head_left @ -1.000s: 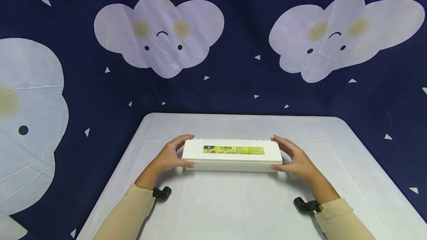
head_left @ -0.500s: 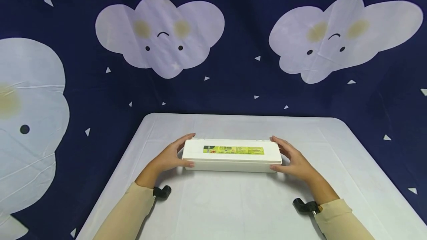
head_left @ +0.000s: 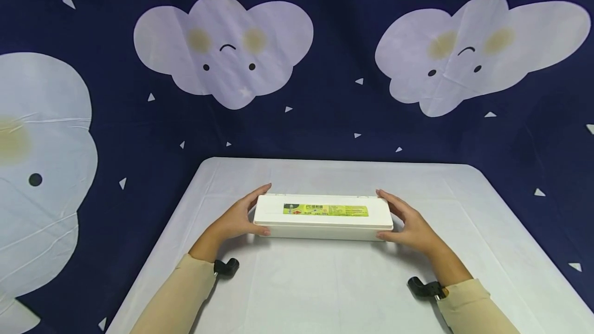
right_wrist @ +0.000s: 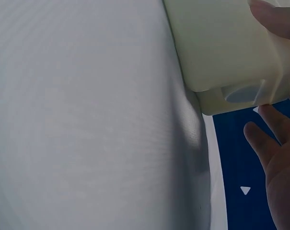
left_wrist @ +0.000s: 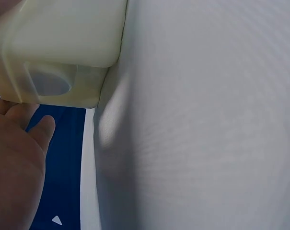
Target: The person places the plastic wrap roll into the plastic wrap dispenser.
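Note:
A long white cling film box (head_left: 325,233) lies crosswise on the white table, its lid down and a yellow-green label on top. At its left end my left hand (head_left: 234,218) holds it, thumb on the front face and fingers toward the back edge. My right hand (head_left: 413,223) grips the opposite end in much the same way. The left wrist view shows that end of the box (left_wrist: 63,33) with a rounded recess, and the left hand's fingers (left_wrist: 46,129) beside it. In the right wrist view the thumb (right_wrist: 274,19) lies on the box (right_wrist: 221,48).
The white-covered table (head_left: 297,287) has rounded far corners. Behind it hangs a dark blue cloth (head_left: 334,133) printed with clouds and small triangles. Black wrist mounts (head_left: 226,268) stick out from the beige sleeves (head_left: 176,293).

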Demonstrator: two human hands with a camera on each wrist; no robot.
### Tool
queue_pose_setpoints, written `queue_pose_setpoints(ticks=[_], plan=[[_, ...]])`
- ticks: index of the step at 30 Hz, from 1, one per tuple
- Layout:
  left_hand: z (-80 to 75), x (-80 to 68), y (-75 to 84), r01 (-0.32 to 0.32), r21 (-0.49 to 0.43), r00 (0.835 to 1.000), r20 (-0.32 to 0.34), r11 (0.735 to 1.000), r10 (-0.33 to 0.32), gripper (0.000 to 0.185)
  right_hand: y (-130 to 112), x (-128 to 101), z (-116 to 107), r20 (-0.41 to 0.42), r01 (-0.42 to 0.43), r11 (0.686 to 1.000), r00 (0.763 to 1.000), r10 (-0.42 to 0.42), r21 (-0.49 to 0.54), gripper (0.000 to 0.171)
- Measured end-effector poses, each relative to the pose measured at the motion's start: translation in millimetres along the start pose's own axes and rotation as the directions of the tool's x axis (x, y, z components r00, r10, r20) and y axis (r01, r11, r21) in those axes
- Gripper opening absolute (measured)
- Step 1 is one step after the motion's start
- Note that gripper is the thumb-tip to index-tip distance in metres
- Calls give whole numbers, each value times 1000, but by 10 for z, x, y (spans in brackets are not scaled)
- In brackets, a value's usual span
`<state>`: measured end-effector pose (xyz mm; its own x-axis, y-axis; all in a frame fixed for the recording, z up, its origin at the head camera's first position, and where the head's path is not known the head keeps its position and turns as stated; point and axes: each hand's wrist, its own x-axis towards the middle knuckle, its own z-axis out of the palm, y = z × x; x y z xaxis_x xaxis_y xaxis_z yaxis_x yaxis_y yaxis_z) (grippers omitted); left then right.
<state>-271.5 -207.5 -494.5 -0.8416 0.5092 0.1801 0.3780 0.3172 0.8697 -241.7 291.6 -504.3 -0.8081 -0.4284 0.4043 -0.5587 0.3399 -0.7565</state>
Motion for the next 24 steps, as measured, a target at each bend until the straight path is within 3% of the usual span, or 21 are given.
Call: queue_pose_setpoints(ticks=[9,18,24], plan=[[-10,-26,32,25,25,1000,-18,999,-25,125,-41,-13,-4,-11,-17,1000,1000,17,4,111],[-51,-52,84,-6,146,995,-94,989,20,93,-121,9,-49,-19,-11,998,1000,10,-64,109],[-136,40,123,-31,203,983,-169,979,66,73,-166,84,-121,-28,-19,982,999,14,-190,89]])
